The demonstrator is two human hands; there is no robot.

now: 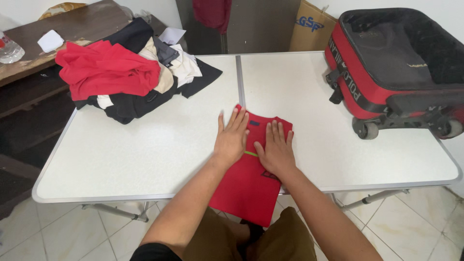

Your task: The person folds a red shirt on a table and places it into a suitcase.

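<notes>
Pressing flat, spread left hand (232, 137) and right hand (276, 151), side by side on folded red shirt (244, 186) at table (145, 154) edge

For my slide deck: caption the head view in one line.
Left hand and right hand press flat on a folded red shirt at the white table edge.

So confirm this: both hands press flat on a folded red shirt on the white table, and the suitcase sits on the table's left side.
Wrong on one point: the suitcase sits on the table's right side, not the left; the clothes pile is on the left. The head view shows it. The rest holds: the left hand and right hand press flat on the folded red shirt on the white table.
</notes>
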